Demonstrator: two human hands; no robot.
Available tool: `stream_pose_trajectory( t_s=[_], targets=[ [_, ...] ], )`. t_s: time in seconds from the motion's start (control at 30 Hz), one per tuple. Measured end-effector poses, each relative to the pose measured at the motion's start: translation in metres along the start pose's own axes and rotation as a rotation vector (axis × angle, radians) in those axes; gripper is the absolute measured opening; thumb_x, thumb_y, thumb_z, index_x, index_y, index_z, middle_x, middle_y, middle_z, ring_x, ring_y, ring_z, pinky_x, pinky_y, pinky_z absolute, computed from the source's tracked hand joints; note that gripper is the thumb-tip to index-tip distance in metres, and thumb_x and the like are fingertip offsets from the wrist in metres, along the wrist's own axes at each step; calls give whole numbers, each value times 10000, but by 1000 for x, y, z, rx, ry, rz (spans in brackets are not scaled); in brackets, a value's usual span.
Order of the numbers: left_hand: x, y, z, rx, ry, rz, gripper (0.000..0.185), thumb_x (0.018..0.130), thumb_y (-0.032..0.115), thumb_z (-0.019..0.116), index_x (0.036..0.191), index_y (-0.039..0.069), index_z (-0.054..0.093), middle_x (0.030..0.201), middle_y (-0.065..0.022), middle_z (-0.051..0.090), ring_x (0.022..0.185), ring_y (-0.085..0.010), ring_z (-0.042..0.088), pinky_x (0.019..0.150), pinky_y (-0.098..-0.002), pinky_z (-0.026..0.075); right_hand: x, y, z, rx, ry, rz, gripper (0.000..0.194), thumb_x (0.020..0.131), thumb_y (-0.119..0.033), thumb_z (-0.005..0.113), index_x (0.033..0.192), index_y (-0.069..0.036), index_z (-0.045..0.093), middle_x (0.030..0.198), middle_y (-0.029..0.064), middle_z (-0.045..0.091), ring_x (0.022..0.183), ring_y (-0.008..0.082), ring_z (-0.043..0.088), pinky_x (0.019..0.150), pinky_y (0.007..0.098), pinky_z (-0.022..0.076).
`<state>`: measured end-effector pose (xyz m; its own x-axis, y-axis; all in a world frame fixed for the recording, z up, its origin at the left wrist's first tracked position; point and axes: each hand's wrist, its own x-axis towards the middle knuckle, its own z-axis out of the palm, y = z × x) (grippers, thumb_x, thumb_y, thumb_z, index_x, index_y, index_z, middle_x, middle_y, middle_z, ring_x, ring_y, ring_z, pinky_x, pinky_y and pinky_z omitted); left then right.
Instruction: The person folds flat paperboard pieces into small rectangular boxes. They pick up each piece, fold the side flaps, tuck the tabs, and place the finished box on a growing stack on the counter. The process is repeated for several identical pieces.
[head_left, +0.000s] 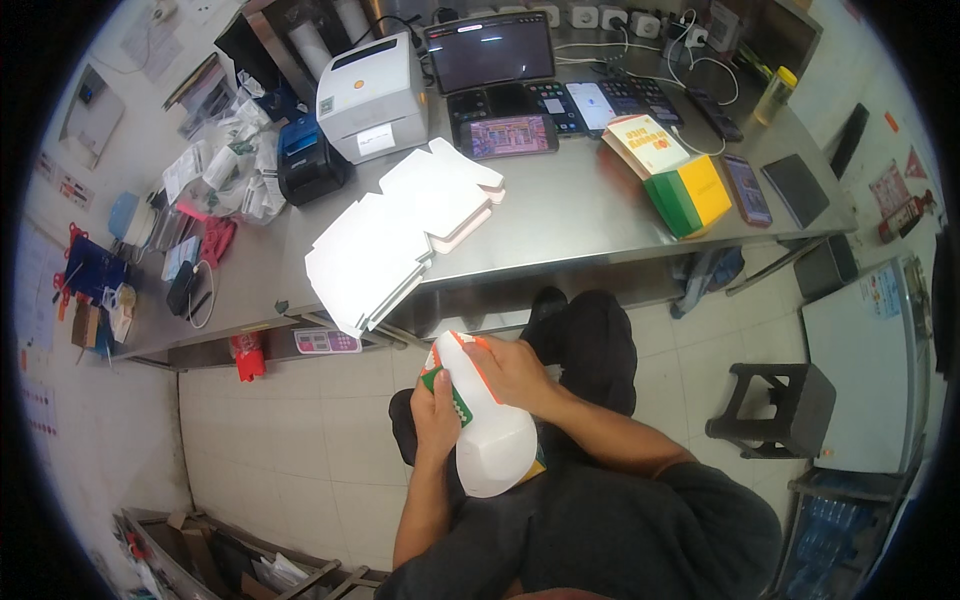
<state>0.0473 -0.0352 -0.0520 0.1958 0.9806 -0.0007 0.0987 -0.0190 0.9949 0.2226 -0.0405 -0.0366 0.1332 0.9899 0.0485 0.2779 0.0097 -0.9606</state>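
On my lap lies a partly folded paperboard carton (495, 446), white on the side facing me, with orange and green printed edges. My left hand (437, 414) grips its left edge, thumb over a green printed flap. Opposite it, my right hand (511, 371) holds the orange edge near the far end, fingers partly hidden. A stack of flat white carton blanks (397, 229) overhangs the table's front edge ahead of me. Farther right, a green and yellow folded box (694, 196) stands near the table's front edge, its printed flap raised.
The steel table (555, 236) carries a white label printer (375, 97), a black printer (309, 161), a propped tablet (491, 52), several phones and a yellow-capped jar (776, 96). A bag of paper rolls (225, 161) sits left. A dark plastic stool (780, 411) stands right, beside a white refrigerator (862, 367).
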Motion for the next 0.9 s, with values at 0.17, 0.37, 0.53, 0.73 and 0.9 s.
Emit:
stream_pose_trajectory(
  t_s=[0.17,0.37,0.53,0.73,0.9],
  targets=[
    [1,-2,-7,-192,-168,-126,299,1125,184,564,1305,-40,643,1154,-44,704,999,-94,636,883,-285,523,0,5,-5,-12,21,57,467,1105,-406,559,950,9,709,662,190,651,596,314,675,590,427,514],
    [-2,-7,-6,-168,-147,-211,310,1102,159,601,1344,-34,620,1176,-31,703,1021,-105,639,909,-289,526,-1,4,-9,-25,38,55,465,1101,-402,580,947,18,709,632,160,634,571,243,661,574,390,513],
    [-1,-7,-14,-48,-260,-216,304,1086,130,614,1347,-26,605,1164,-28,710,1021,-111,641,920,-288,518,0,0,-11,11,49,97,487,1102,-436,561,960,4,714,677,175,658,599,313,671,596,422,512],
    [-1,-17,-13,-156,-178,-100,355,1083,93,577,1417,-26,560,1167,-54,721,1060,-136,658,953,-326,527,3,2,-15,165,-276,197,433,1082,-416,599,1017,-10,735,786,162,699,697,304,676,666,396,522],
    [-1,-13,-20,141,-158,-131,440,1099,150,559,1502,-7,477,1217,-180,739,1097,-308,716,973,-409,539,-2,18,-14,-127,-310,25,392,1077,-393,588,1054,-35,745,911,187,722,847,395,695,779,488,535]
  ],
)
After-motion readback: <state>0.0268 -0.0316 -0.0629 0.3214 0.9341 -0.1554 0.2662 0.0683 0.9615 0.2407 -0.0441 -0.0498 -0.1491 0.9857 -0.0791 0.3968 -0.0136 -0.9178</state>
